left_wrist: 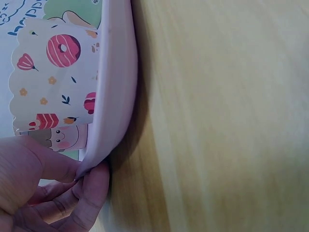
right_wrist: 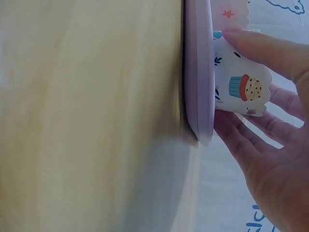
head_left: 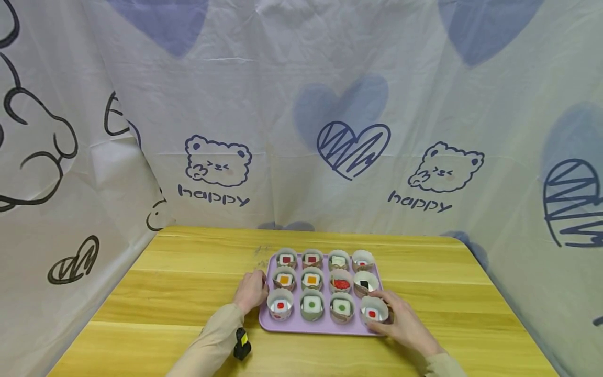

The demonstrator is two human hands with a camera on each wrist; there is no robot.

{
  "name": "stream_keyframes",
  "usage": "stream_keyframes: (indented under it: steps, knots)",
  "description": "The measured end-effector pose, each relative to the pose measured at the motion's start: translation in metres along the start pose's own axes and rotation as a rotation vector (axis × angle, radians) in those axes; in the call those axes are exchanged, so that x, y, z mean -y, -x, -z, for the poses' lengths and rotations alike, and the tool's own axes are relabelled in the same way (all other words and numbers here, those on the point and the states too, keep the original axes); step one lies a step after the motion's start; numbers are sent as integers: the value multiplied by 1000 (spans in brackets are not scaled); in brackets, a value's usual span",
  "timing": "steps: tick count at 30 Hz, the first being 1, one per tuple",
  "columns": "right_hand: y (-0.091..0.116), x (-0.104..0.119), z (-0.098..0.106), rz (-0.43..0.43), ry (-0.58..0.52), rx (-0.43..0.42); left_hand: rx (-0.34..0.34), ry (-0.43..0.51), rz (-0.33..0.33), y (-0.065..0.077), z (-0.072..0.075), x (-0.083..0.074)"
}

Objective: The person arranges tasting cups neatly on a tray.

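Note:
A lilac tray [head_left: 325,328] lies on the table, bearing rows of scalloped paper cake cups. My left hand [head_left: 252,290] is at the tray's left side; in the left wrist view its thumb and fingers pinch the tray rim [left_wrist: 113,92]. Beside it stands a cup printed with doughnuts and flowers [left_wrist: 58,72]. At the front right corner, my right hand [head_left: 405,320] holds a paper cup [right_wrist: 241,79] with a cupcake print, thumb on one side and fingers on the other. This cup holds a white block with a red spot [head_left: 372,314] and appears to be on the tray.
Other cups hold pale blocks with green dots [head_left: 312,304], orange squares [head_left: 312,280] or dark red squares [head_left: 312,259], and one holds red pieces [head_left: 341,284]. The wooden table [head_left: 188,272] meets a printed white curtain [head_left: 282,104] behind and at both sides.

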State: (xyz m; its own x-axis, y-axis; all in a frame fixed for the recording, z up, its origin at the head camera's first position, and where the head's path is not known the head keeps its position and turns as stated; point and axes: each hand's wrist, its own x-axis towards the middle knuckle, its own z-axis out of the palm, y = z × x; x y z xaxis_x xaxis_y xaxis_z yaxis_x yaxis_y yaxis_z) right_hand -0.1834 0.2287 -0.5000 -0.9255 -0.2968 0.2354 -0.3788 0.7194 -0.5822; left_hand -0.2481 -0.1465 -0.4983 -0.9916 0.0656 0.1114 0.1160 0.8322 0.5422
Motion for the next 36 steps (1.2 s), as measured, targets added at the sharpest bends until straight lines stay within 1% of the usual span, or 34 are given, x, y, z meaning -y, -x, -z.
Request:
stream_keyframes:
  steps: [8, 17, 27, 29, 33, 36]
  knots:
    - [0, -1, -1, 7, 14, -8, 2, 7, 5, -1, -2, 1]
    - [-1, 0, -1, 5, 11, -3, 24, 13, 21, 0, -2, 0]
    - [-2, 0, -2, 0, -13, 5, -2, 2, 10, 0, 0, 0]
    - [-2, 0, -2, -3, -35, 6, 0, 2, 12, 0, 0, 0]
    - [-1, -2, -1, -9, -113, -10, -10, -13, -9, 2, -1, -1]
    - [-2, -4, 0, 24, -178, -46, -10, -14, -14, 3, -2, -1]
